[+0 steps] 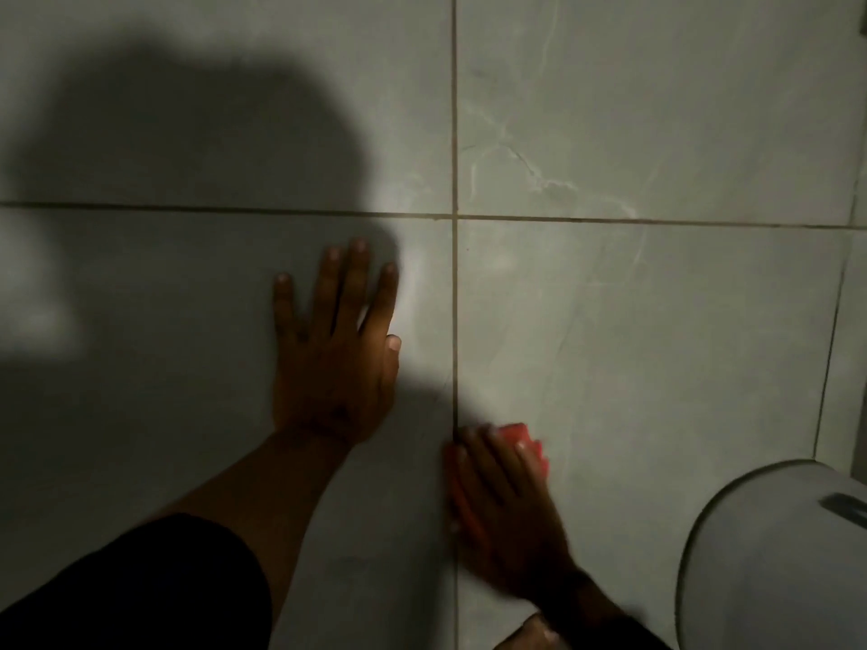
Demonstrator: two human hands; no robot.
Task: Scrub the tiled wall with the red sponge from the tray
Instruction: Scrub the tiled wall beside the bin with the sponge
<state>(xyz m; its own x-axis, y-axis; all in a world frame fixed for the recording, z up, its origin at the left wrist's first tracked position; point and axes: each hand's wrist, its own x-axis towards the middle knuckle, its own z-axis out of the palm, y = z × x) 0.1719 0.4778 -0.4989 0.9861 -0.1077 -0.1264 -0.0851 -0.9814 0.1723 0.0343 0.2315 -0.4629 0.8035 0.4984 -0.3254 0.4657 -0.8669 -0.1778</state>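
While the left hand (335,354) lies flat on the tiled wall (657,321) with fingers spread and holding nothing, the right hand (504,513) presses the red sponge (520,438) against the wall just right of the vertical grout line (454,133), its grip closed over the sponge. A rounded white fixture (774,565) sits at lower right, and a large shadow (187,147) falls across the left tiles.

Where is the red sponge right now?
The sponge is low in the head view, pressed on the wall under the right hand, just right of the vertical grout line.
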